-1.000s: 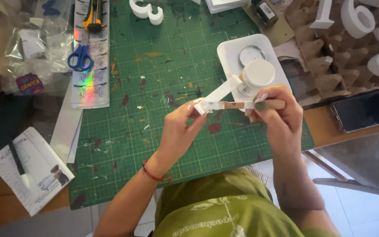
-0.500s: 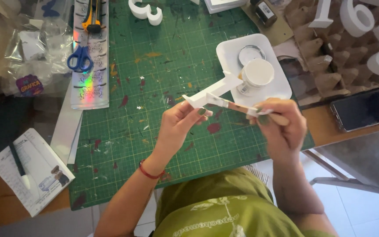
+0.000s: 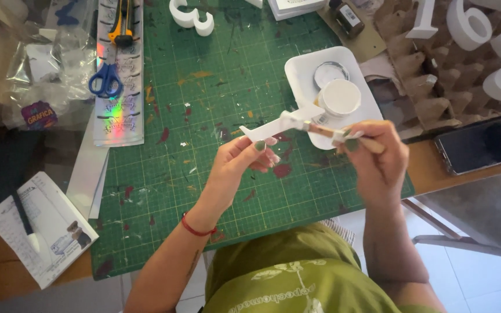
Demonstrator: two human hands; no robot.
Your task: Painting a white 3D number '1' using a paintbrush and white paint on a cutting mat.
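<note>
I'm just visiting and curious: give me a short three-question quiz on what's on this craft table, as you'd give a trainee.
1. True or false: the right hand holds a paintbrush whose tip meets the white cut-out piece in the left hand.
2. What lies under the open white paint jar?
A. the green cutting mat
B. a white tray
C. a dark phone
3. Fill in: the blue-handled scissors lie on a shiny ______ sheet at the mat's left edge.

Key
1. True.
2. B: the jar and its lid sit in the white tray, which rests on the green cutting mat; the dark phone lies apart.
3. Holographic: the holographic sheet.
</note>
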